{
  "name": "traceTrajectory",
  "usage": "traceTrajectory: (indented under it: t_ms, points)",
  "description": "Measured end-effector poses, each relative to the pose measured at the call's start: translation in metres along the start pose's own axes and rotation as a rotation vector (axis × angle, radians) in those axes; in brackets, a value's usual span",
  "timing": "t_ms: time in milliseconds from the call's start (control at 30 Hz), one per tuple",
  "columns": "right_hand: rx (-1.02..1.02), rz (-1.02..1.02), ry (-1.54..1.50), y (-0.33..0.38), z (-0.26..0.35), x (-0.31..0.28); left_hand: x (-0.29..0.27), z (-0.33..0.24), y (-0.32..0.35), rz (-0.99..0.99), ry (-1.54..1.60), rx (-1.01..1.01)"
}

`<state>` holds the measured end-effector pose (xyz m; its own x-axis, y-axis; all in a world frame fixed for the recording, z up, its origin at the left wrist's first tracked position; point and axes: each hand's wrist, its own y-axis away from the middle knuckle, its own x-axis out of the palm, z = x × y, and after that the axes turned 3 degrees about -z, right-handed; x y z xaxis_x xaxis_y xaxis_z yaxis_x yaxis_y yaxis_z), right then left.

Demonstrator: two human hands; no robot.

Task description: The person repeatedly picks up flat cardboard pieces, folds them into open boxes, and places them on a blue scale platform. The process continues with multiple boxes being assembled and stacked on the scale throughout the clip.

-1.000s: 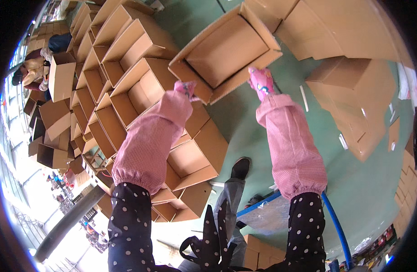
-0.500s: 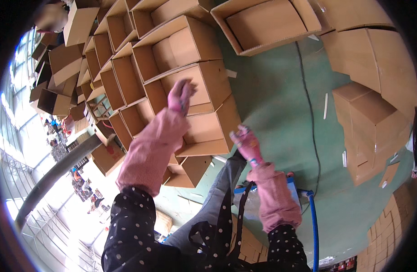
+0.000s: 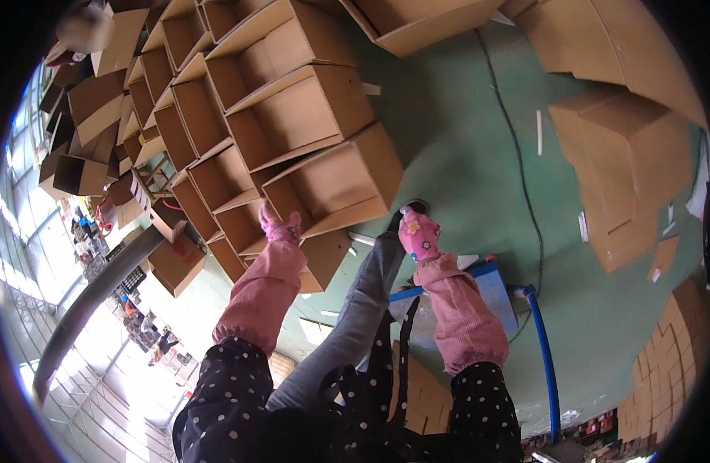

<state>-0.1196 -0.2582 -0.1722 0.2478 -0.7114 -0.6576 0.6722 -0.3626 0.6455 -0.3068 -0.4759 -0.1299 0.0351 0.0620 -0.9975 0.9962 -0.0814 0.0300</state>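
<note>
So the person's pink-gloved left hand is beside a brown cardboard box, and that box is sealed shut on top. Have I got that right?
Not quite: the brown cardboard box is not sealed but open, and the head view shows right into its hollow inside. The pink-gloved left hand is indeed beside it.

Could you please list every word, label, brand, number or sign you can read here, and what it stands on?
None can be read.
Brown cardboard box with reddish marks, lower left: marks too blurred to read.
Open tan cardboard box ahead of the hands: no print seen.
Left hand and right hand, in pink flowered gloves: no lettering seen.
</note>
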Motion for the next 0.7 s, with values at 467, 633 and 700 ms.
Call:
traceTrajectory:
  t_ms: [467, 633, 700]
  points:
    - [-0.285, -0.312, -0.009, -0.063, 0.030, 0.006, 0.018, 0.018, -0.040, 0.117, 1.284, -1.108]
    - [0.077, -0.329, -0.117, 0.003, -0.016, 0.002, 0.039, 0.017, -0.052, 0.640, 1.263, -0.663]
    - [0.220, -0.471, -0.167, 0.015, -0.033, -0.006, 0.054, 0.010, -0.051, 0.800, 0.954, -0.287]
